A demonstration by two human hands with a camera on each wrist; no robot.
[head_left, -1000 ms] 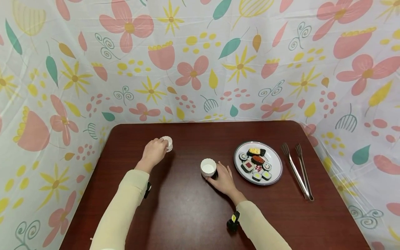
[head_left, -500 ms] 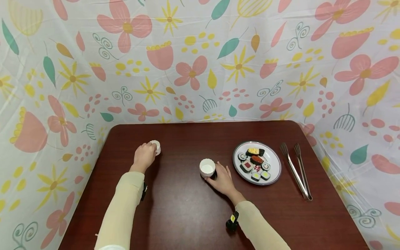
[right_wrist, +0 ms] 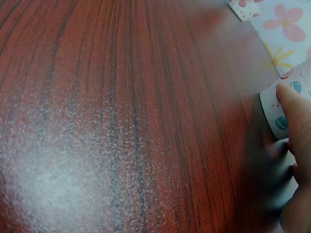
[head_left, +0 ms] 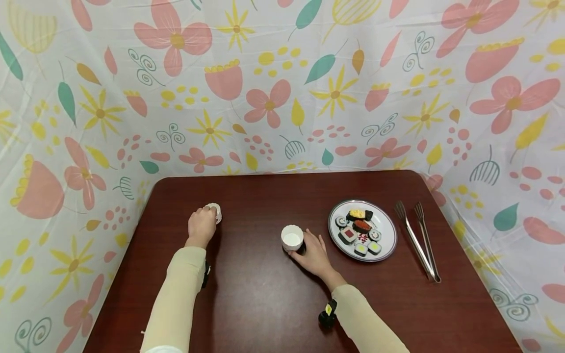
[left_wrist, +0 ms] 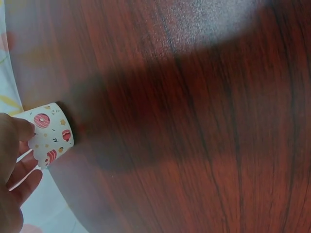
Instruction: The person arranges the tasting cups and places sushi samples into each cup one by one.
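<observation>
Toward the table's back left, my left hand [head_left: 202, 226] pinches a small white paper baking cup [head_left: 216, 212] by its rim. Pink and yellow pastry prints cover that left cup [left_wrist: 54, 132] in the left wrist view, where its base is at or just above the tabletop. Near the middle, my right hand [head_left: 314, 256] grips a second white baking cup [head_left: 292, 239] from the right, and its scalloped mouth faces up. Teal and pink prints show on this right cup [right_wrist: 271, 104] in the right wrist view, with my thumb against its side.
Right of my right hand stands a round white plate [head_left: 392, 240] with several sushi pieces [head_left: 362, 225]. Metal tongs [head_left: 430, 267] lie beyond it. The dark wooden table [head_left: 260, 294] meets a floral cloth [head_left: 273, 137] at the back and sides.
My left hand has carried its baking cup leftward and slightly toward me, slowing over the last half second. The right hand and its cup have stayed in place.
</observation>
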